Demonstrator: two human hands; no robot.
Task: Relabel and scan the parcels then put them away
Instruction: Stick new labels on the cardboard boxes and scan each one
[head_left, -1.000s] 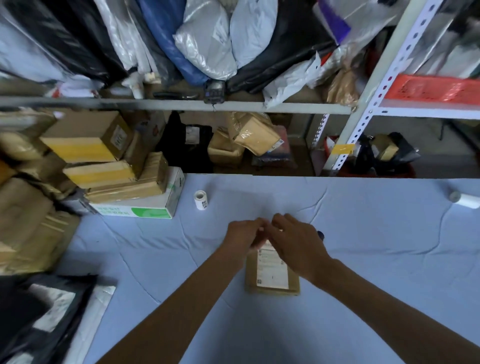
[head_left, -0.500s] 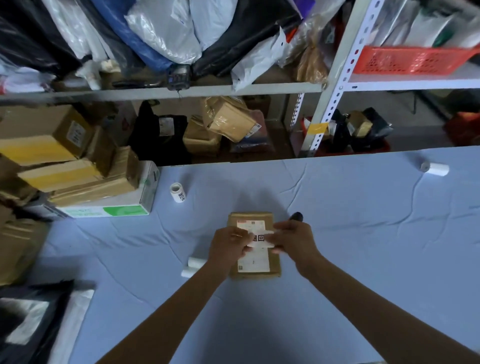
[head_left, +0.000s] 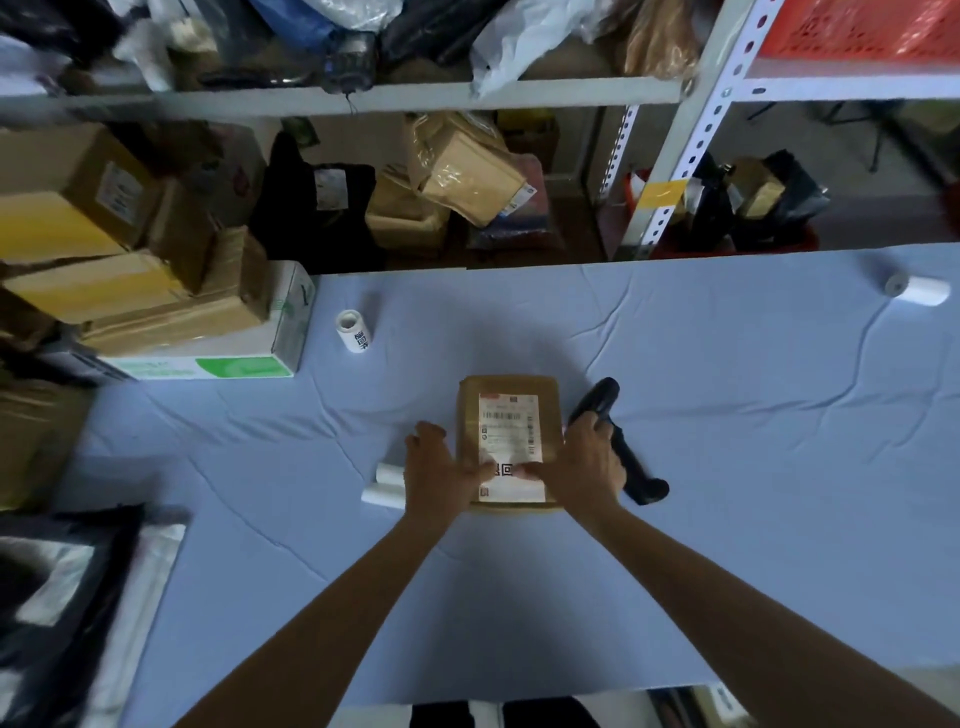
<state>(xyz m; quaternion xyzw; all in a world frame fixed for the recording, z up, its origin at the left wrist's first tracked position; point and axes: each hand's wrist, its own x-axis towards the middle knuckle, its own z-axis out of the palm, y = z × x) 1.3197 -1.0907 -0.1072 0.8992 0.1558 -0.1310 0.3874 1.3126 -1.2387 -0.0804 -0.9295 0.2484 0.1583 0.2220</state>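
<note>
The left forearm (head_left: 332, 597) and right forearm (head_left: 727, 587) are bare as far as the frame shows them, long and slim, narrowing toward the wrists. The left hand (head_left: 441, 467) and right hand (head_left: 587, 462) are bare as well, with plain knuckles, fingers and wrists. At the bottom edge, between the arms, dark cloth (head_left: 441, 716) shows in two patches with a pale strip between them. Too little of it is visible to tell which garment it is.

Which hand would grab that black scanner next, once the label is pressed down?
The right hand: the scanner lies just beside it, right of the parcel, while the left hand sits on the parcel's opposite side.
</note>
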